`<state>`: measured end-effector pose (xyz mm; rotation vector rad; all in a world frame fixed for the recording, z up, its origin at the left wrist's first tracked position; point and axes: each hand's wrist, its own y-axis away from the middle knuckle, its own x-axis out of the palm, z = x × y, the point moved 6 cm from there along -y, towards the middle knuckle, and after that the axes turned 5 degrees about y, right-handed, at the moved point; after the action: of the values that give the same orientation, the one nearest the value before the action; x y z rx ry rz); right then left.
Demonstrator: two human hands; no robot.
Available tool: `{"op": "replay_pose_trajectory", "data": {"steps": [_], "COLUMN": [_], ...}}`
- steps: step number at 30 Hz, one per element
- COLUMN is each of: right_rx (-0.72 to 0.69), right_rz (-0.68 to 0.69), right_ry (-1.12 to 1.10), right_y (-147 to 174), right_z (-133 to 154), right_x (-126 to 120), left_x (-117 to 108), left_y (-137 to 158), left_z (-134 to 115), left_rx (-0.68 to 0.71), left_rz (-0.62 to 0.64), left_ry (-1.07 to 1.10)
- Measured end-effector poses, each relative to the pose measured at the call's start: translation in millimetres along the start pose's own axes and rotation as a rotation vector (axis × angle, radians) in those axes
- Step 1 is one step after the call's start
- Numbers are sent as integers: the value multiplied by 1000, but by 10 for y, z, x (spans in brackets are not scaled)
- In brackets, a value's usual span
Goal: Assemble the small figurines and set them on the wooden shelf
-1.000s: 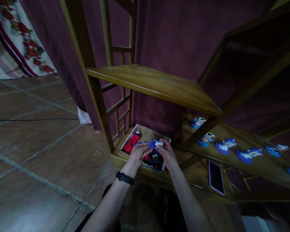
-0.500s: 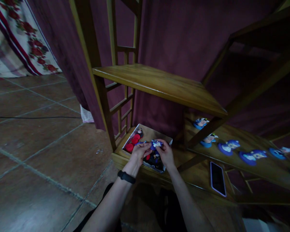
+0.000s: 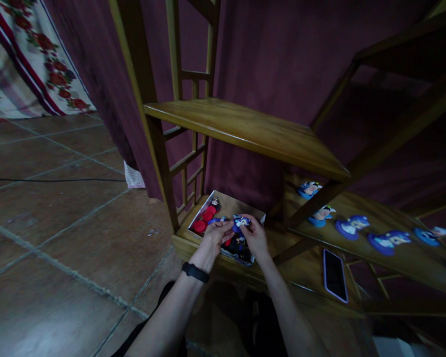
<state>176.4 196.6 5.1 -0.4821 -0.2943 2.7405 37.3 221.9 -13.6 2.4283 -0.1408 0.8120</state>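
Note:
Between my two hands is a small blue-and-white figurine (image 3: 241, 223), held over an open cardboard box (image 3: 260, 216). My left hand (image 3: 219, 233) pinches its left side, and my right hand (image 3: 256, 235) grips it from the right. Inside the box lie several red round pieces (image 3: 199, 226), a dark figurine (image 3: 215, 202) in the far corner and another blue piece (image 3: 216, 220) partly hidden by my left hand. Darker items (image 3: 240, 243) fill the near part of the box, too dim to make out.
The box stands on the low wooden shelf (image 3: 293, 263), beneath a higher wooden board (image 3: 241, 124). Several blue-based figurines (image 3: 351, 226) stand in a row on the shelf to the right. A phone (image 3: 335, 275) lies near the front edge. Wooden posts (image 3: 159, 163) frame the left side.
Almost nothing differs. Both hands keep hold of the figurine over the box, and the view has shifted very slightly.

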Motion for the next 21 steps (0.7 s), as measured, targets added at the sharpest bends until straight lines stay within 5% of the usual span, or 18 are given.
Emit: {"op": "replay_pose_trajectory", "data": {"steps": [12,21], "right_rx": [95,-22], "right_rz": [19,-29], "right_ry": [-58,81], "right_y": [-24,-10], "right_z": [-79,-39], "right_x": [7,-13], "left_x": [36,1], "left_y": [41,8], "left_z": [36,64], "left_rx": [52,14], "left_rz": [-39,-69], "left_ry": [62,55]}}
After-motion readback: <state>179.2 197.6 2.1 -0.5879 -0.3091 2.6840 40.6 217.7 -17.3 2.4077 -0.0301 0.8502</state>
